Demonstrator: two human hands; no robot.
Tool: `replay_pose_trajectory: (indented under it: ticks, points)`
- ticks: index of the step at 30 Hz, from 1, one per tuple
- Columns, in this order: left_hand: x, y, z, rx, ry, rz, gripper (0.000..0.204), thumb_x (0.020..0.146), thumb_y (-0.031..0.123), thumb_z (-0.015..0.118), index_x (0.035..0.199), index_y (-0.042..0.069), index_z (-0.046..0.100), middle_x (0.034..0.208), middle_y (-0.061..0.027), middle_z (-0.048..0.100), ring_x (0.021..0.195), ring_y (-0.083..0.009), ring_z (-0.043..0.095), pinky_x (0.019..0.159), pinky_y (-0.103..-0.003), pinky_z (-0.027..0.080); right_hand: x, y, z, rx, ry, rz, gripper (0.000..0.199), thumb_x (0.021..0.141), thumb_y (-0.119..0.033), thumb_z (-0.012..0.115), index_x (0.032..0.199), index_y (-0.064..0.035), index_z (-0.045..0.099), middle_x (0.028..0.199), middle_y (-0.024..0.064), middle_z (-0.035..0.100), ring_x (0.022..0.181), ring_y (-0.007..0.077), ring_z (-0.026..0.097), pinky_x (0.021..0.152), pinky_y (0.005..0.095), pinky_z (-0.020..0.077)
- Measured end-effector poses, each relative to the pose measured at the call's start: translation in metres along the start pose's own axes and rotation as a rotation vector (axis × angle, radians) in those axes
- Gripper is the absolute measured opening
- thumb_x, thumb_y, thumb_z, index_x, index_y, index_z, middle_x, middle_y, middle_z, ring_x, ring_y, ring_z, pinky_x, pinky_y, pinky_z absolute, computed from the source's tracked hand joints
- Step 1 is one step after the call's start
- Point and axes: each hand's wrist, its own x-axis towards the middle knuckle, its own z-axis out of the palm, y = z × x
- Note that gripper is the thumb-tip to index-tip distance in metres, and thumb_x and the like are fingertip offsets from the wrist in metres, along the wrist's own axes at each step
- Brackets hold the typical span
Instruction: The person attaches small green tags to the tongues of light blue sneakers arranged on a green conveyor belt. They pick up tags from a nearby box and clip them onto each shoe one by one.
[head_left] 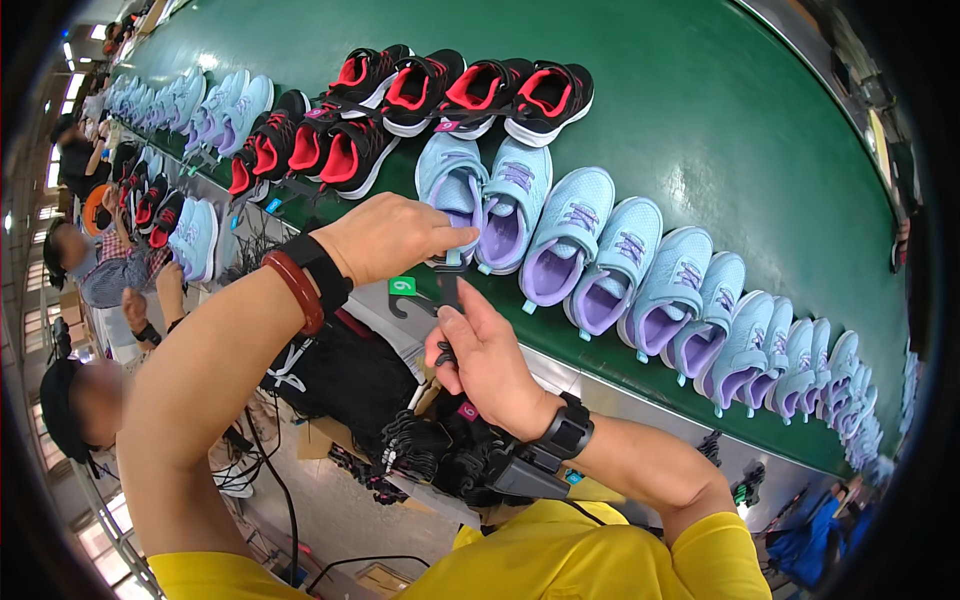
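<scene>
The light-blue mesh shoe with a purple lining [452, 165] is seated upright at the near edge of the green worktop [720, 110], just left of its matching light-blue shoe [515, 190]. Its long axis is run away from the body, toe outward and heel toward the hands, so the heel opening is judged to be the side that counts. The left hand [385, 240] is the nearer one: its fingertips are set at the heel opening, apparently touching it, with the fingers bent; whether anything is pinched there cannot be told.

The right hand [490, 365] is held lower, below the heel. By its thumb and forefinger a flat black plastic hanger [447, 288] is gripped, with a green square tag [402, 286] at its hooked end. A small black curled piece [446, 353] is enclosed by the other fingers.

Farther right, a curving row of light-blue shoes [610, 260] is lined up; beyond the pair, black-and-red shoes [550, 100] are grouped. Beneath the hands, bunched black hangers [410, 440] are seen.
</scene>
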Motion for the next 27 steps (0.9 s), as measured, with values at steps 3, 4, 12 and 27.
replay_pose_trajectory:
  ticks: [3,4,12,27]
  points:
    - [-0.003,0.001,-0.005,-0.002,-0.045,0.006,0.056,0.072,0.005,0.060,0.127,0.013,0.054,0.094,-0.0056,0.061,0.080,-0.0248,0.064,0.061,-0.037,0.052,-0.002,-0.016,-0.010,-0.088,-0.156,0.042,0.046,0.101,-0.018,0.039,0.144,-0.0047,0.029,0.066,0.0032,0.053,0.043,0.0074,0.039,0.041,0.0209,0.0314]
    - [-0.003,0.001,-0.007,0.001,-0.046,-0.008,0.056,0.073,0.005,0.060,0.128,0.014,0.054,0.096,-0.0063,0.061,0.080,-0.0250,0.064,0.061,-0.037,0.052,0.003,-0.016,-0.019,-0.175,-0.173,0.022,0.046,0.101,-0.017,0.040,0.144,-0.0042,0.030,0.065,0.0033,0.053,0.042,0.0077,0.039,0.040,0.0221,0.0318]
    - [-0.007,0.024,-0.019,-0.063,-0.288,-0.225,0.038,0.082,0.011,0.058,0.119,0.019,0.057,0.096,-0.0110,0.056,0.074,-0.0325,0.063,0.065,-0.044,0.051,0.035,-0.051,-0.061,-1.279,0.158,-0.824,0.020,0.094,-0.017,0.049,0.103,-0.0042,0.062,0.082,0.0104,0.063,0.074,0.0271,0.063,0.069,0.0368,0.0507]
    - [-0.010,0.032,-0.004,-0.209,-0.460,-0.665,0.030,0.080,0.004,0.051,0.104,0.011,0.068,0.096,-0.0156,0.068,0.090,-0.0346,0.065,0.081,-0.043,0.051,0.055,-0.055,-0.084,-1.992,-0.082,-0.909,0.020,0.081,-0.030,0.066,0.083,-0.0101,0.067,0.081,0.0076,0.061,0.087,0.0233,0.057,0.080,0.0357,0.0379]
